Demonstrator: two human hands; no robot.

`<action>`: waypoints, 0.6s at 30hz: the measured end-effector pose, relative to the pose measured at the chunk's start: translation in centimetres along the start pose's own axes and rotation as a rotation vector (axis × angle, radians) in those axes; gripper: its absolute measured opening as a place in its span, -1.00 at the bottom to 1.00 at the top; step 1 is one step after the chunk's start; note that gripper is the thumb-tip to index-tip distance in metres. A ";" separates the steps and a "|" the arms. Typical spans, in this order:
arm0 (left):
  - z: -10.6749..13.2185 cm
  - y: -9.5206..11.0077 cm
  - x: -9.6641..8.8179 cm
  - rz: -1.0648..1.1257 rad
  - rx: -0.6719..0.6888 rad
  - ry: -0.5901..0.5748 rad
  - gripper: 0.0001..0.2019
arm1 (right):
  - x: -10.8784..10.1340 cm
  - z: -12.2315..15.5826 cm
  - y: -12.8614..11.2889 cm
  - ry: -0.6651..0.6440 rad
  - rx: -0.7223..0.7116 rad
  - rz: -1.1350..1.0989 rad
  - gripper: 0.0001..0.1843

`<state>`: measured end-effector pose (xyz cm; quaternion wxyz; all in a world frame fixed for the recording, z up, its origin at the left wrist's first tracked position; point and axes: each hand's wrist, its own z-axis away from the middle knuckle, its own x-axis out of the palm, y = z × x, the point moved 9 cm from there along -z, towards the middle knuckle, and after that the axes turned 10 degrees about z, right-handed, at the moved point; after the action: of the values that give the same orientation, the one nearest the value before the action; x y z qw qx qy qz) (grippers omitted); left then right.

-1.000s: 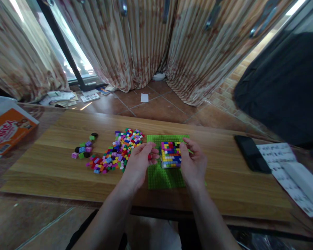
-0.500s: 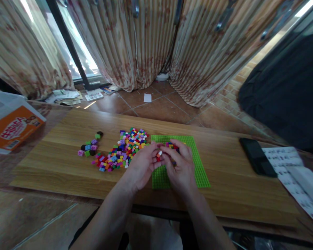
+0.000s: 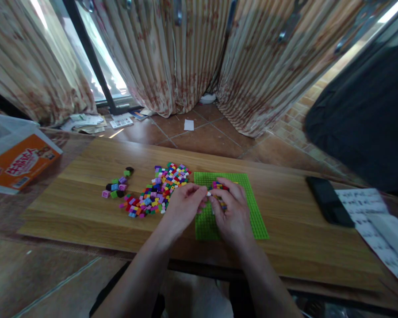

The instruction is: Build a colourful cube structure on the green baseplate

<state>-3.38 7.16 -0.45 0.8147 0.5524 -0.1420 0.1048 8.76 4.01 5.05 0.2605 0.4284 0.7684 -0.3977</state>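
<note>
- Head view: left hand (image 3: 185, 204) and right hand (image 3: 232, 211) meet, fingers clamped on a white brick (image 3: 208, 194).
- Green board (image 3: 256, 218) lies below; brick pile (image 3: 169, 182) sits beside it.

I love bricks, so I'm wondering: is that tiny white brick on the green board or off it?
Off it: the white brick is pinched between the left hand and right hand, over the board.
</note>
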 end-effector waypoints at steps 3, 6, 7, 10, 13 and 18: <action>0.0 0.7 0.2 -0.144 0.079 -0.024 -0.80 | -0.3 -0.1 0.1 0.007 0.009 -0.013 -0.85; 0.3 0.2 0.6 -0.048 -0.006 -0.060 -0.81 | -0.5 -0.1 0.3 0.007 0.040 -0.077 -0.86; 0.4 -0.1 0.8 -0.008 -0.042 -0.074 -0.81 | -0.6 -0.1 0.4 0.012 0.052 -0.103 -0.86; 0.7 -0.5 1.5 0.074 -0.093 -0.129 -0.80 | -0.9 0.0 0.6 0.028 0.079 -0.160 -0.88; 0.7 -0.9 1.8 0.124 -0.119 -0.163 -0.77 | -1.1 0.0 0.8 0.027 0.100 -0.182 -0.87; 1.2 -1.8 2.4 0.281 -0.248 -0.238 -0.71 | -1.1 0.1 0.8 0.024 0.120 -0.217 -0.88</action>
<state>-0.68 5.46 -0.74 0.8312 0.4314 -0.3244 0.1331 10.00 3.70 5.55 0.1808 0.3621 0.7883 -0.4635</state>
